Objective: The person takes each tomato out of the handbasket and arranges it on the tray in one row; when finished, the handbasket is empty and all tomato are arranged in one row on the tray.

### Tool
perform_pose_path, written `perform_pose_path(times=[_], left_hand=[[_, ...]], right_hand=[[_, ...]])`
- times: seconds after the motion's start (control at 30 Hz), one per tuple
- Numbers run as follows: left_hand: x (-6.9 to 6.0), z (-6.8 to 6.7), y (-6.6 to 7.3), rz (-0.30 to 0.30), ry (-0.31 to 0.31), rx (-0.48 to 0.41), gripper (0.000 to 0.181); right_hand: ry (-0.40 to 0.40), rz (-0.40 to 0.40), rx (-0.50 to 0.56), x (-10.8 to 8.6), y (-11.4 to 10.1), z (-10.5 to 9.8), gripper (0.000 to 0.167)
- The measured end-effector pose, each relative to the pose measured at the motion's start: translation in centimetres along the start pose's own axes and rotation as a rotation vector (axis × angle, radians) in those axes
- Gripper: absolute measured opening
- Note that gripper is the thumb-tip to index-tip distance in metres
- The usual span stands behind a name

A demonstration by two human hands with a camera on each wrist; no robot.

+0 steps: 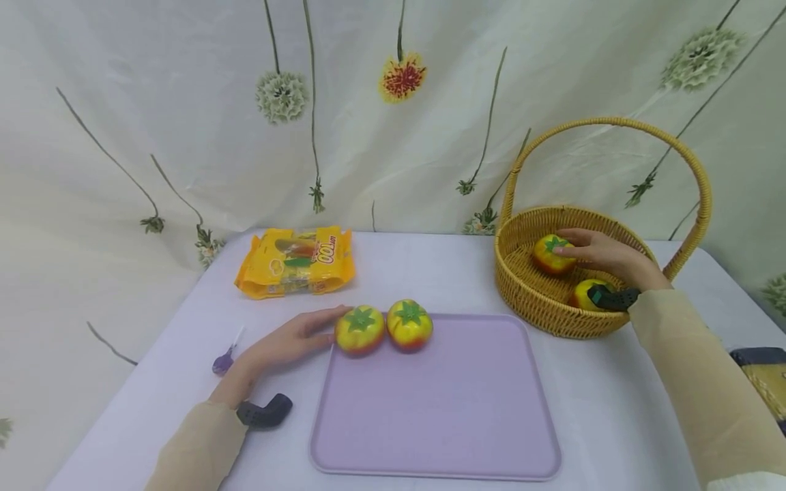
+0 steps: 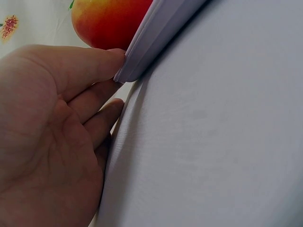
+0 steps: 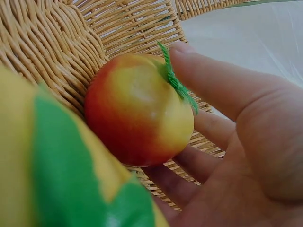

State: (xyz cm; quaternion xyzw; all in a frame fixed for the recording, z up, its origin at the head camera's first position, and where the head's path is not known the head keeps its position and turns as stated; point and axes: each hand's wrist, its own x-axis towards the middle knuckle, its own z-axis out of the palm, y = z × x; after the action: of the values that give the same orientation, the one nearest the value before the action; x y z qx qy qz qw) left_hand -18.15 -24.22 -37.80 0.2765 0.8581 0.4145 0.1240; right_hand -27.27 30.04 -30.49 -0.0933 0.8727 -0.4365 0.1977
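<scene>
My right hand (image 1: 598, 254) reaches into the wicker basket (image 1: 537, 310) and holds a yellow-red toy persimmon (image 1: 548, 259) with a green leafy top. In the right wrist view, the thumb lies by the leaves and the fingers curl round the persimmon (image 3: 137, 113). Another persimmon (image 1: 589, 293) lies in the basket under that wrist. On the left, my other hand (image 1: 295, 339) rests at the corner of the lilac tray (image 1: 430, 409), thumb touching its rim and fingers loosely extended. Two persimmons, a left one (image 1: 359, 330) and a right one (image 1: 409, 325), sit at the tray's back-left.
A yellow snack packet (image 1: 297, 262) lies at the back left of the white table (image 1: 424, 266). Near the left forearm is a purple lollipop (image 1: 224, 360). The basket's tall handle (image 1: 614, 121) arches above the right hand. A dark and yellow item (image 1: 764, 375) shows at the right edge.
</scene>
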Motion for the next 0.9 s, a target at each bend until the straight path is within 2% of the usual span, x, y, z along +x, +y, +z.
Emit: perform_pose_path(times=[0.2, 0.4, 0.67, 0.9], left_hand=[[0.30, -0.09, 0.04, -0.002, -0.011, -0.009, 0.050], [0.39, -0.14, -0.02, -0.007, -0.010, -0.016, 0.050], [0.07, 0.01, -0.13, -0.037, -0.008, -0.024, 0.050], [0.22, -0.08, -0.09, -0.014, -0.012, -0.013, 0.050]], right_hand=[[-0.022, -0.001, 0.010, 0.12, 0.20, -0.01, 0.078], [-0.019, 0.006, -0.029, 0.02, 0.06, 0.28, 0.082], [-0.026, 0.011, -0.053, 0.06, -0.08, 0.53, 0.083], [-0.009, 0.007, -0.086, 0.22, 0.10, 0.40, 0.082]])
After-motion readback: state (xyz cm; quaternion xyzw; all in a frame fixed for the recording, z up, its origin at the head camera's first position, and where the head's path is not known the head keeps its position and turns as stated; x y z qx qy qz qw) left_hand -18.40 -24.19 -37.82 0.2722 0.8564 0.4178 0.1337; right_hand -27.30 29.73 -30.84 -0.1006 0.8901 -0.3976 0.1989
